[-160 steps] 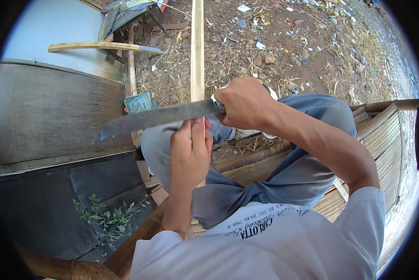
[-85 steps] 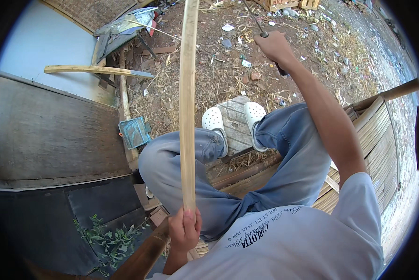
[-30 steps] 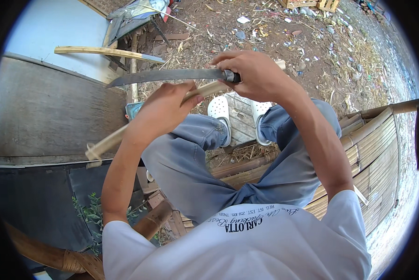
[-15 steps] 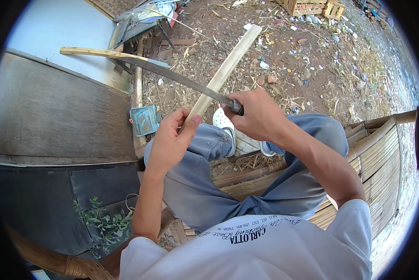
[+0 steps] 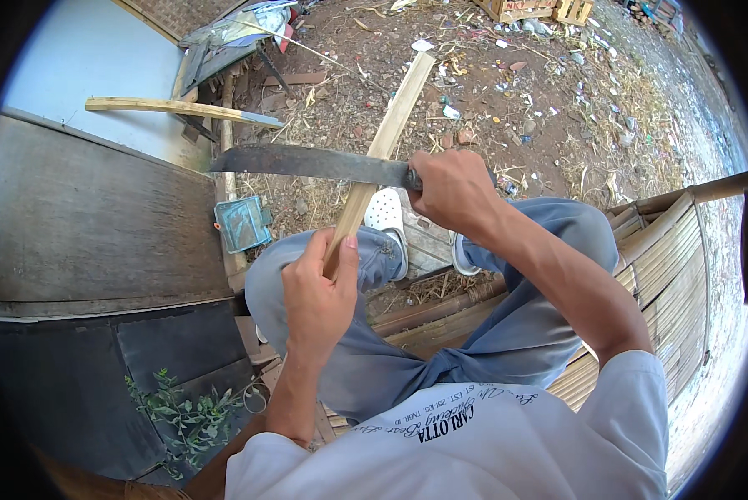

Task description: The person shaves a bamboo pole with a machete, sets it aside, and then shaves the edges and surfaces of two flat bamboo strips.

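My left hand pinches the near end of a pale wooden strip between thumb and fingers. The strip slants up and away over my knees. A machete lies across the strip near its middle, its broad flat side turned upward and its tip pointing left. My right hand is wrapped round the dark handle, mostly hidden by the fingers. Where the blade crosses, it covers part of the strip; whether it cuts into the wood I cannot tell.
I sit on a bamboo bench. A turquoise plastic container stands on the left, below a longer wooden piece. A leafy plant grows by dark panels at lower left. Wooden crates and scattered litter lie on the ground ahead.
The machete has turned from edge-on to broadside, and its tip has swung nearer to me. My left hand has moved slightly nearer with the strip, which now points more steeply away.
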`<state>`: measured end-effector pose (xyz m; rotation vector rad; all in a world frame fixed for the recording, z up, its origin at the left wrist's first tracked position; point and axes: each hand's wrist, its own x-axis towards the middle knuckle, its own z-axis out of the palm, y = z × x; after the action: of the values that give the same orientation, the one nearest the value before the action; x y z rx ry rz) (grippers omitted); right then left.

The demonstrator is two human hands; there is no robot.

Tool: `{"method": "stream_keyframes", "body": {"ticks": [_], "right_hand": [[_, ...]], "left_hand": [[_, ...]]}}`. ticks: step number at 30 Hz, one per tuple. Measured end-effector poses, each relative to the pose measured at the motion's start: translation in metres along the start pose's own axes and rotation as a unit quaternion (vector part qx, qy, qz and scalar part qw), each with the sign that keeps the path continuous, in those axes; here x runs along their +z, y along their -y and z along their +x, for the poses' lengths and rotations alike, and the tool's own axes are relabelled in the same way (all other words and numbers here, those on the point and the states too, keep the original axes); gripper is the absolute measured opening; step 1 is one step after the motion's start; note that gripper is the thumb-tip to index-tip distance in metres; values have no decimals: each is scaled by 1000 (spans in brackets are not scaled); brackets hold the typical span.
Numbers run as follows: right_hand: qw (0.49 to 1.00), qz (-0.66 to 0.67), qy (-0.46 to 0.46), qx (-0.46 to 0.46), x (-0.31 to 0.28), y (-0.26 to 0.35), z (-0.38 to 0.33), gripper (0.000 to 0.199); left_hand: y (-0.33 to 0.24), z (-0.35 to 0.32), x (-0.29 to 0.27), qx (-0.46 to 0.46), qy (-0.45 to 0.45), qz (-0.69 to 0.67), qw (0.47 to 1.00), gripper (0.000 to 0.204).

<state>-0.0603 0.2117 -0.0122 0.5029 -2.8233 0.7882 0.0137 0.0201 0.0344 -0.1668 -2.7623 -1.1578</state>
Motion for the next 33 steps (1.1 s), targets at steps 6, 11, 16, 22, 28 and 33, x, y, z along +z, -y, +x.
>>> {"method": "stream_keyframes", "body": {"ticks": [6,11,16,22,28,33], "right_hand": [[979,-10,27,203,-34,-37,52,24],[934,-25,-148,325,-74,-115,59,27],[962,87,-66,248,-74,-35,28,30],[996,78,53,5,-26,29,-4,13],[984,32,174,-4,-16,41,-10,22],[985,29,170,-3,-2,34,-15,21]], "left_hand": [[6,-12,-7,-89,28,-15,996,24],[11,-34,-19,-68,20,-62,996,24],[16,-27,-15,-96,19,-60,993,26],[22,-19,-5,-120,71,-121,983,24],[18,-15,0,-76,70,-69,992,21],[9,-14,2,-84,62,-22,994,18]]}}
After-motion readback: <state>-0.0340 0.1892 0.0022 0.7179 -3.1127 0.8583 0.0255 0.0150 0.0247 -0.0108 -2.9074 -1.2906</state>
